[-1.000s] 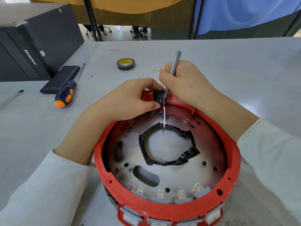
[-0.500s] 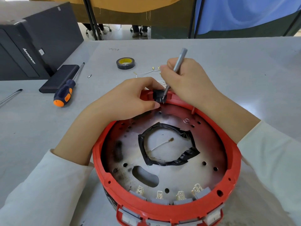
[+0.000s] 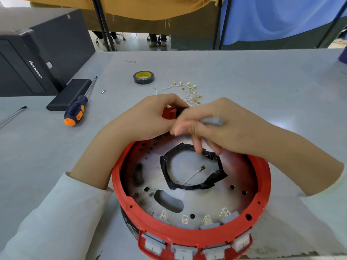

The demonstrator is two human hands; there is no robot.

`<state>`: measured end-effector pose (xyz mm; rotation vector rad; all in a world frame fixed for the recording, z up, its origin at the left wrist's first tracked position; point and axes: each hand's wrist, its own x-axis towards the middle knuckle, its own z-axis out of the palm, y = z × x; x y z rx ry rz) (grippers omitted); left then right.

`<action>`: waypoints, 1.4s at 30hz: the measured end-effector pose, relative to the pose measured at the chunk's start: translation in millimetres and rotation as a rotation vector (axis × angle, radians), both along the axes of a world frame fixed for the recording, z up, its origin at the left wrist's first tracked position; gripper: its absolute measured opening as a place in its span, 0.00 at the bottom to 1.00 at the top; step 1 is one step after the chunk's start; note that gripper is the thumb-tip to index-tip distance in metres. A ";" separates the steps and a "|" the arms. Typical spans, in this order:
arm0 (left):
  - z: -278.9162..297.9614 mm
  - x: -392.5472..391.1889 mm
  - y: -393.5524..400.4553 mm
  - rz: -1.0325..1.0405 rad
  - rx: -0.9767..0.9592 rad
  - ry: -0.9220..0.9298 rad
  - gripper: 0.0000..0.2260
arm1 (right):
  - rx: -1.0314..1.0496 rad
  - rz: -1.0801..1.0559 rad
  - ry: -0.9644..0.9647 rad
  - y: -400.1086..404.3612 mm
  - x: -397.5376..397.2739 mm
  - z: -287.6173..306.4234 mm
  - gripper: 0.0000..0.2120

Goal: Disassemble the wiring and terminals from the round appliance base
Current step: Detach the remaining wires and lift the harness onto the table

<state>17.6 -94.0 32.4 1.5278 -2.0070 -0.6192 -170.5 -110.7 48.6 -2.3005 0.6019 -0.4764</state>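
Note:
The round red appliance base lies open side up at the table's near edge. A loose white wire with a brass terminal lies inside its taped centre hole. My left hand grips the black switch part at the base's far rim. My right hand, blurred, hovers over the far rim and holds a thin grey metal tool across its fingers. Several grey switches with brass tabs line the near rim. A pile of removed white wires with brass terminals lies beyond the hands.
A black roll of tape lies further back. A blue and orange screwdriver and a flat black box lie to the left, beside a black computer case. A small screw and a metal rod lie left.
The white wire came off the switch and dropped into the centre hole. My right hand lowered and turned the grey tool from upright to lying across the fingers. The view moved closer.

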 end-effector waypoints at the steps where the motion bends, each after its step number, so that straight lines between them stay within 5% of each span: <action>1: -0.7 -0.1 -0.4 0.007 -0.002 0.003 0.13 | -0.076 0.010 0.088 2.7 -3.0 -2.2 0.06; 8: -3.2 1.2 -1.6 0.043 0.000 -0.022 0.14 | -0.521 0.035 0.535 9.6 -9.2 -19.2 0.18; 23: -2.7 0.3 -0.2 0.041 0.014 -0.007 0.15 | -0.615 0.128 0.581 3.5 -5.5 -26.3 0.15; 34: -1.2 -0.5 -0.9 0.026 -0.019 0.072 0.13 | -0.428 -0.093 0.262 1.8 -18.7 1.1 0.11; 38: 5.5 -5.1 7.2 0.049 -0.111 0.249 0.03 | -0.208 -0.301 -0.082 -9.9 -19.3 -7.3 0.18; 42: 7.1 -8.0 11.4 0.004 -0.075 0.176 0.05 | -0.173 -0.423 -0.249 -12.6 -14.9 -22.1 0.19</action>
